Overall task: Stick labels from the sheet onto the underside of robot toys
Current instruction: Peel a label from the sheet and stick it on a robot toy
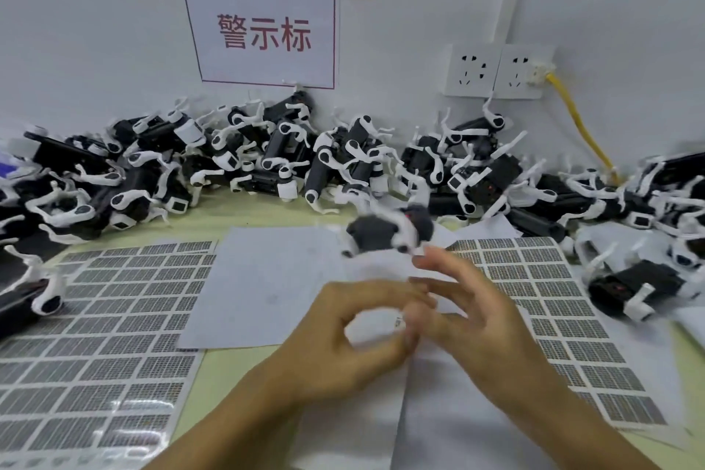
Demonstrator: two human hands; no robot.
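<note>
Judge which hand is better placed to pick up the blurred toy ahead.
Probably right. The right hand has straight fingers reaching near the blurred black-and-white robot toy; the left hand pinches a small white label.

Two bare forearms come up from the bottom edge, each ending in a bare hand: the left hand (pixel 343 336) and the right hand (pixel 480 317). No sleeve, glove, ring, watch or band shows on either as far as the picture reaches. The fingers are slender with short nails, somewhat blurred.
</note>
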